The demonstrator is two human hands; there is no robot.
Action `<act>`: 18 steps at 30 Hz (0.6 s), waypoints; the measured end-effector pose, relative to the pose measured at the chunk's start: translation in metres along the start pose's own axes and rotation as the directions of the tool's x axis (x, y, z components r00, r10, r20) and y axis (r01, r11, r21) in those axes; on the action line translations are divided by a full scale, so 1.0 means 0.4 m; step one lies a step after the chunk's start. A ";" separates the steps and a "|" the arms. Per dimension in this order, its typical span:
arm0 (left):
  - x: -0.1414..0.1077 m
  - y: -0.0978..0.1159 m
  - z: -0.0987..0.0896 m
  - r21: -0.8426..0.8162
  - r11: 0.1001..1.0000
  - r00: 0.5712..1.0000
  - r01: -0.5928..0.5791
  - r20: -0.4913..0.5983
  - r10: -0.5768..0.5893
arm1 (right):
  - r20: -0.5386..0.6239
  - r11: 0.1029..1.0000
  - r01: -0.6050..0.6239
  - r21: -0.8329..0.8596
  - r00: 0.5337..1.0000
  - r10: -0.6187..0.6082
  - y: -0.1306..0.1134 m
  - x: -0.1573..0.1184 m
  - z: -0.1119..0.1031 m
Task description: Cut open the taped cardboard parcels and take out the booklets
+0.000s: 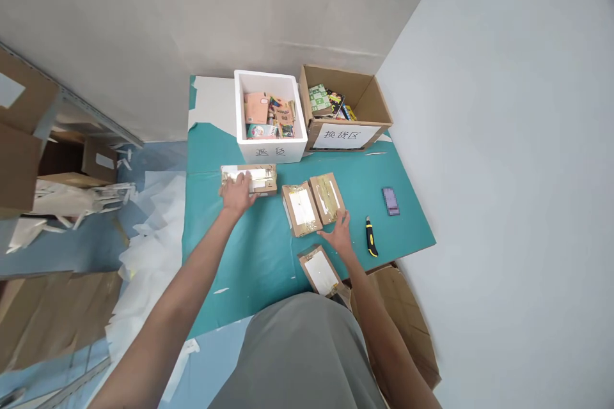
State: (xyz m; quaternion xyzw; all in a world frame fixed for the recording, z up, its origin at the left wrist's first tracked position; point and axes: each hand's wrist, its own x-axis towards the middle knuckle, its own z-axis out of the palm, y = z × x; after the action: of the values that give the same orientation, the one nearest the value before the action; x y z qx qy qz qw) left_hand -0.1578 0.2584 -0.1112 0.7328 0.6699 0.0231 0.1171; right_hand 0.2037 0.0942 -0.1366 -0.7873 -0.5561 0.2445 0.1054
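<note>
My left hand rests on a small taped cardboard box with a white label, its fingers spread over the top and the thumb by the near side. Two more small taped boxes stand side by side in the middle of the table: a left cardboard box and a right cardboard box. By the near end of the right one is my right hand, thumb and fingers apart; I cannot tell whether it touches the box. Another labelled cardboard box lies at the table's near edge, partly hidden by my body.
A white foam box holding booklets and packets stands at the back, beside an open carton with books. A black and yellow utility knife and a blurred purple item lie right on the green table. White sheets cover the floor left.
</note>
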 end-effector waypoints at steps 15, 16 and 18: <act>-0.291 0.091 0.148 -0.315 0.949 0.989 -0.028 0.128 0.071 | -0.126 0.998 -0.052 -0.046 0.991 0.046 -0.037 0.028 0.049; -0.296 0.096 0.160 -0.331 0.943 0.990 -0.024 0.125 0.069 | -0.117 0.997 -0.063 -0.048 0.991 0.057 -0.044 0.037 0.048; -0.284 0.100 0.171 -0.351 0.936 0.993 -0.013 0.108 0.054 | -0.103 0.996 -0.087 -0.036 0.991 0.083 -0.068 0.062 0.043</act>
State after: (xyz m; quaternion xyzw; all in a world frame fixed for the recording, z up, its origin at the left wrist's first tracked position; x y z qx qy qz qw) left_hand -0.1172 0.1337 -0.1555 0.7117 0.6347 0.1010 0.2838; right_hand 0.1792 0.1251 -0.1462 -0.8235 -0.5210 0.1972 0.1068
